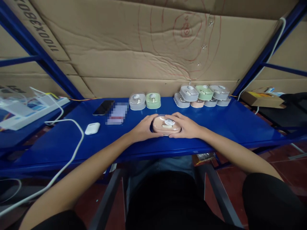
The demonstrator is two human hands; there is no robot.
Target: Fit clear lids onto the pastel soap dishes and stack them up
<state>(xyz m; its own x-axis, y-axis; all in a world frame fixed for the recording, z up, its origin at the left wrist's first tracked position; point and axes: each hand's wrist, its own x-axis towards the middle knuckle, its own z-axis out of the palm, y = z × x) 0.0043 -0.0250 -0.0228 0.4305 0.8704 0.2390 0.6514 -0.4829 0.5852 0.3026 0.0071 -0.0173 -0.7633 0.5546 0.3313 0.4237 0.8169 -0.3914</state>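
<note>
A pinkish-beige lidded box [159, 125] with a clear glossy top, a pale oval handle and a round white sticker is between my hands at the front of the blue table. My left hand [144, 129] wraps its left side, thumb along the near edge. Around the right side curls my right hand [187, 126], its fingers on the far edge and top. The undersides of both hands are hidden. Beyond them stand a grey lidded box [137, 103] and a green lidded box [153, 103], side by side.
Several similar boxes [189, 95] are stacked two high at the back right. A dark phone [103, 108], a blurred-out card or screen [117, 113] and a white earbud case [92, 128] lie on the left. A white cable [78, 148] crosses the table's left side; cardboard [115, 64] walls the back.
</note>
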